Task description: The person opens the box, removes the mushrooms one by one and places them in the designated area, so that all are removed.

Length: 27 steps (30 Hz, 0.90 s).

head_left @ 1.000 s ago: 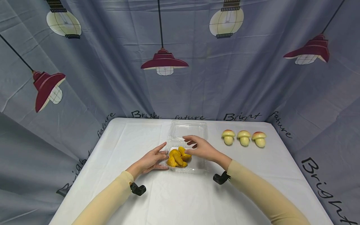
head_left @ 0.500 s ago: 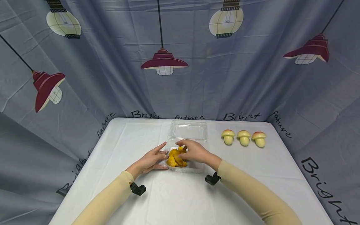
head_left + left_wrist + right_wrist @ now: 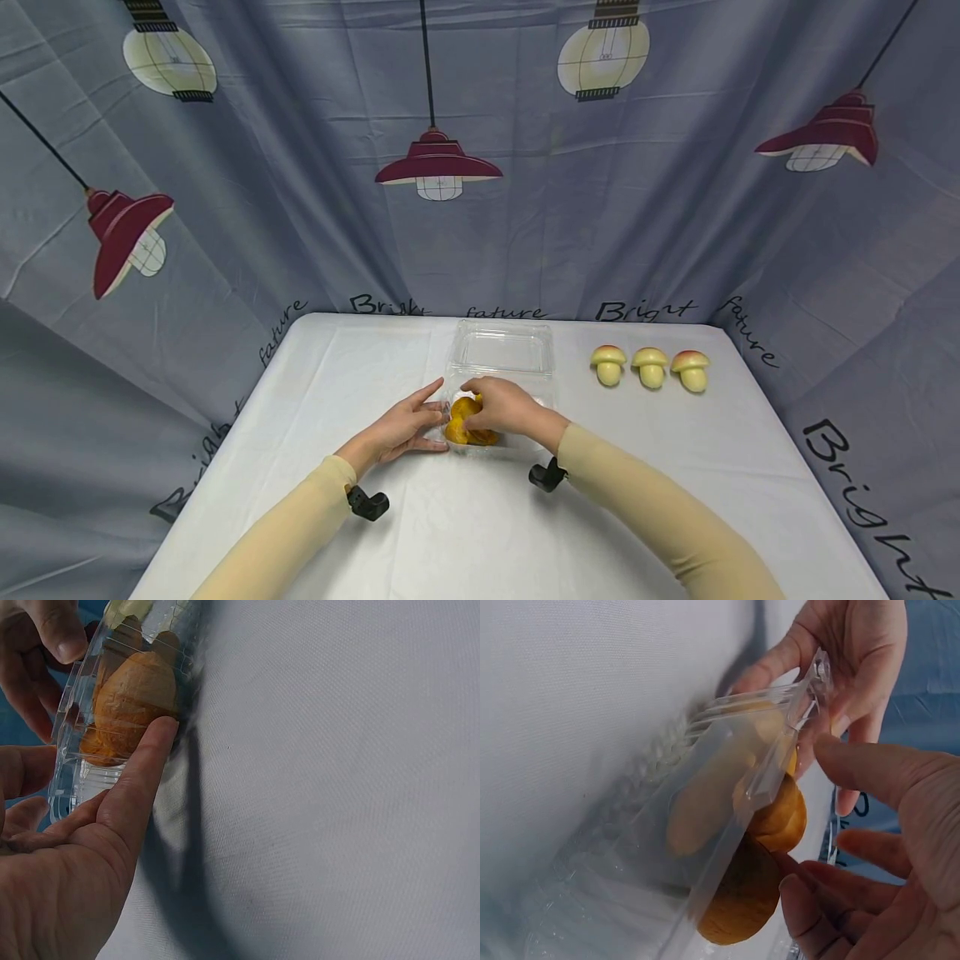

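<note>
A clear plastic clamshell box (image 3: 501, 348) lies with its lid folded back on the white table. Several rounded mustard-yellow pieces (image 3: 457, 432) are heaped at the left of its base; their exact kind is unclear. My left hand (image 3: 401, 429) touches the box's left side with extended fingers, one fingertip against the wall in the left wrist view. Over the heap reaches my right hand (image 3: 510, 408), thumb and fingers apart. In the right wrist view its fingers are close to a brown-yellow piece (image 3: 739, 904), with no clear hold. Part of the heap is hidden beneath this hand.
Three pale yellow toy mushrooms, a left one (image 3: 608, 367), a middle one (image 3: 650, 369) and a right one (image 3: 691, 372), lie in a row at the table's back right. A grey-blue curtain (image 3: 510, 242) hangs behind the white-covered table (image 3: 450, 533).
My right hand has moved left and slightly down over the yellow pieces, covering more of them. The left hand and the box have stayed put.
</note>
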Motion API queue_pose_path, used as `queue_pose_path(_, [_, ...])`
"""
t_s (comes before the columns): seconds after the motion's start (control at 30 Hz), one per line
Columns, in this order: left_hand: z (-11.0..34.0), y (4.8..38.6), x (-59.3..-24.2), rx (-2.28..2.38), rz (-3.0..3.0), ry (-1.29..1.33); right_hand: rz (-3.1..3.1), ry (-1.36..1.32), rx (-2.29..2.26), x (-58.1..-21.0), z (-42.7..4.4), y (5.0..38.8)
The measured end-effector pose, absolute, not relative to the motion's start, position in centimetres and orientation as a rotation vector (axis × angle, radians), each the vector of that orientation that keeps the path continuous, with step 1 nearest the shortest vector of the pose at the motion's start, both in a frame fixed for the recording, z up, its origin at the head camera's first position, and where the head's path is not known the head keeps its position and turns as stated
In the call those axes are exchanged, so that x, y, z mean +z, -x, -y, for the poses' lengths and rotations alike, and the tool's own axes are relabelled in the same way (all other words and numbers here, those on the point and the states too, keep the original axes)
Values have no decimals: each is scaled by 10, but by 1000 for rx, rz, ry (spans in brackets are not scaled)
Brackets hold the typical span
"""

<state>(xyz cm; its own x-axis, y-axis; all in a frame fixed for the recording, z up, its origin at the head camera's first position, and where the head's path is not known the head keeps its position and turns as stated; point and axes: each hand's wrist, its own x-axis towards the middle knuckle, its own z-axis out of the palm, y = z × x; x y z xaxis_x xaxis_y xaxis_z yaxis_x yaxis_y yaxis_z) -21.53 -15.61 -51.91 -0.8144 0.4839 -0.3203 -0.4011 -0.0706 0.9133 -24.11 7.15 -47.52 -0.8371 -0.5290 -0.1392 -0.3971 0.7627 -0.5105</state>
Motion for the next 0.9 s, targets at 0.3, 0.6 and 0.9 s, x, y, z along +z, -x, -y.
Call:
queue_pose_path(0.3, [156, 215, -520, 1942, -1616, -79, -2674, 687, -599, -480, -66, 242])
queue_pose_path(0.6, [156, 216, -521, 1944, -1609, -81, -2662, 713, -513, -480, -64, 245])
queue_pose_path(0.9, [155, 217, -520, 1934, -1621, -74, -2629, 729, -536, -482, -67, 248])
